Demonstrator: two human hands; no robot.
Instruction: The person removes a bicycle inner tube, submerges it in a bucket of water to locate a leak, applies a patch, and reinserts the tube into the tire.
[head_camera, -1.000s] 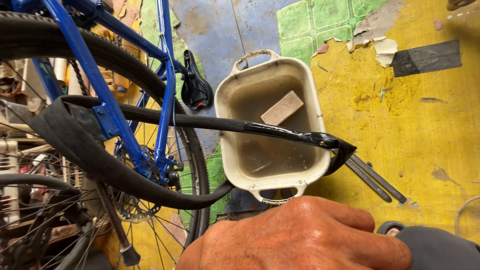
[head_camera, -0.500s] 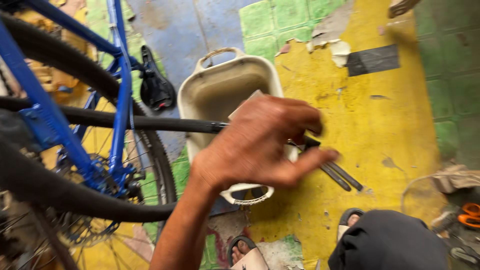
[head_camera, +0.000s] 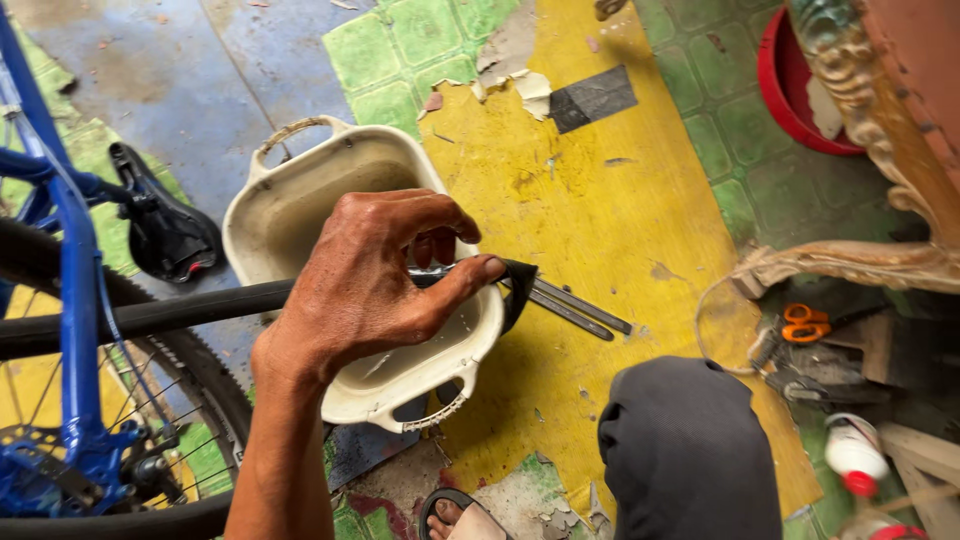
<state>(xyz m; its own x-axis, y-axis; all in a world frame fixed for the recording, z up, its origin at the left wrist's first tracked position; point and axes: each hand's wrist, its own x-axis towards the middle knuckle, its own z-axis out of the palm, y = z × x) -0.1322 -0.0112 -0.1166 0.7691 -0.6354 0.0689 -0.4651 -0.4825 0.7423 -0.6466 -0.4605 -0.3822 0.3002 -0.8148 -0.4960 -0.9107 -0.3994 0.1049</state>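
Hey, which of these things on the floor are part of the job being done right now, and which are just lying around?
In use:
left hand
black inner tube
cream basin
blue bike

Lying about:
flat metal bars
orange scissors
red bowl
white bottle with a red cap

Floor (head_camera: 620, 200): worn painted concrete, yellow, green and blue patches, paint peeling. Directly below the hand (head_camera: 370, 285) sits a cream rectangular plastic basin (head_camera: 300, 190). Just right of the hand lie two flat dark metal tyre levers (head_camera: 580, 305). Far right: orange-handled scissors (head_camera: 805, 325). Upper right: red round plastic bowl (head_camera: 790, 90). Left of the hand: black bicycle saddle (head_camera: 165, 235), resting on the floor.
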